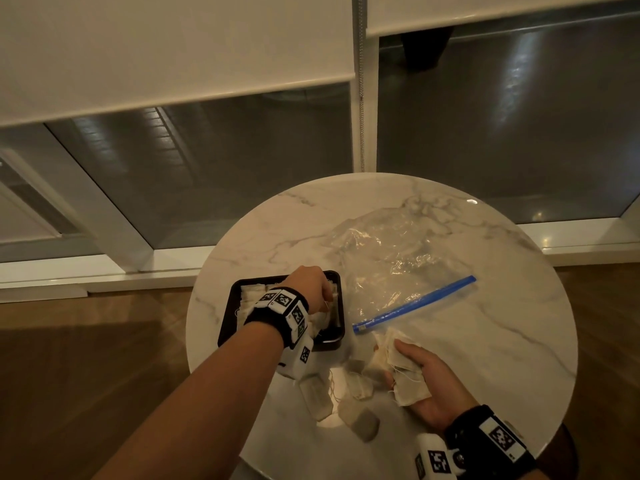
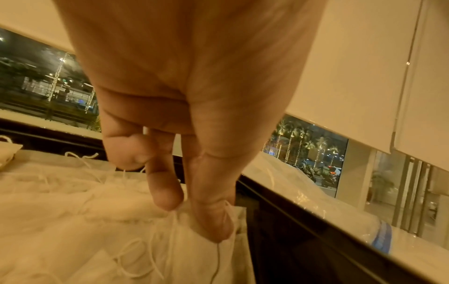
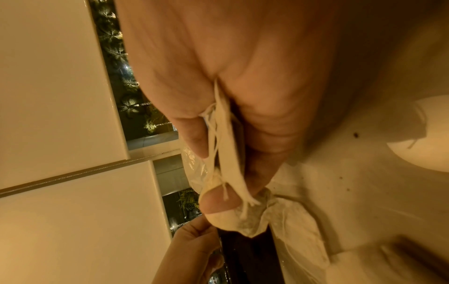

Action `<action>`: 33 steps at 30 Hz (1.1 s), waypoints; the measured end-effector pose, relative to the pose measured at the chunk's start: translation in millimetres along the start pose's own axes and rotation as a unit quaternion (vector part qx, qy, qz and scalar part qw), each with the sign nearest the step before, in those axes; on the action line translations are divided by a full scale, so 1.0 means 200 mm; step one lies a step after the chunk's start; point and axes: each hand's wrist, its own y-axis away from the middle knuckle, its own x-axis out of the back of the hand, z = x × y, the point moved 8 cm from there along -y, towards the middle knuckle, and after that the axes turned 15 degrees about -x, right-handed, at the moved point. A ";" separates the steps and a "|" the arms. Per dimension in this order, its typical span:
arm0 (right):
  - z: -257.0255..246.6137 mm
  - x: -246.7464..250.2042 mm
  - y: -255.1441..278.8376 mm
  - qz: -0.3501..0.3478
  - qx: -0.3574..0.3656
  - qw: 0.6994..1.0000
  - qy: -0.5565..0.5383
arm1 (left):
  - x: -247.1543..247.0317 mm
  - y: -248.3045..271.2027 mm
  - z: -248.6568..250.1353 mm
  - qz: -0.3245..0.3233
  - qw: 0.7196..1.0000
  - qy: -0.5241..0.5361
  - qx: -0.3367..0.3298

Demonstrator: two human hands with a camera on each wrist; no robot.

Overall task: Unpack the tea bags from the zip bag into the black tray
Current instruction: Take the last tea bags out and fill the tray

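A black tray (image 1: 228,317) lined with pale tea bags sits on the left of the round marble table (image 1: 485,323). My left hand (image 1: 311,289) reaches into it and pinches the corner of a tea bag (image 2: 209,247) between thumb and forefinger, low over the tray's right end. My right hand (image 1: 426,389) rests palm up near the table's front and grips a bunch of tea bags (image 1: 401,368), with the thumb pressed on top (image 3: 233,173). The clear zip bag (image 1: 391,258) with a blue zipper strip (image 1: 415,304) lies flattened and open between the hands and the window.
Several loose tea bags (image 1: 356,407) lie on the table near its front edge, between my two forearms. Behind the table stand glass windows (image 1: 214,174) with half-lowered white blinds (image 1: 173,46). Wooden floor (image 1: 86,375) surrounds the table.
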 end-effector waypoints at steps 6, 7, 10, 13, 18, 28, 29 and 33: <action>0.00 0.01 -0.01 0.005 -0.003 1.000 0.004 | 0.02 0.00 -0.04 0.008 1.000 -0.010 0.014; 0.00 0.02 -0.01 0.004 -0.004 1.000 0.004 | 0.03 0.00 -0.04 0.017 1.000 -0.008 0.015; 0.01 0.04 -0.03 0.006 -0.009 1.000 0.004 | 0.08 0.03 -0.05 0.059 0.998 -0.004 0.021; 0.01 0.06 -0.03 0.016 -0.008 1.000 0.007 | 0.16 0.10 -0.03 0.113 0.993 0.021 0.017; 0.01 0.04 -0.02 0.019 -0.006 1.000 0.013 | 0.22 0.31 0.15 0.219 0.969 0.109 -0.031; 0.02 -0.22 0.11 -0.056 0.044 0.975 0.209 | -0.13 0.42 0.43 0.076 0.972 0.171 -0.145; 0.02 -0.22 0.11 -0.055 0.048 0.974 0.215 | -0.12 0.43 0.44 0.084 0.970 0.173 -0.148; 0.01 -0.22 0.12 -0.038 0.067 0.967 0.244 | -0.08 0.43 0.42 0.111 0.967 0.181 -0.141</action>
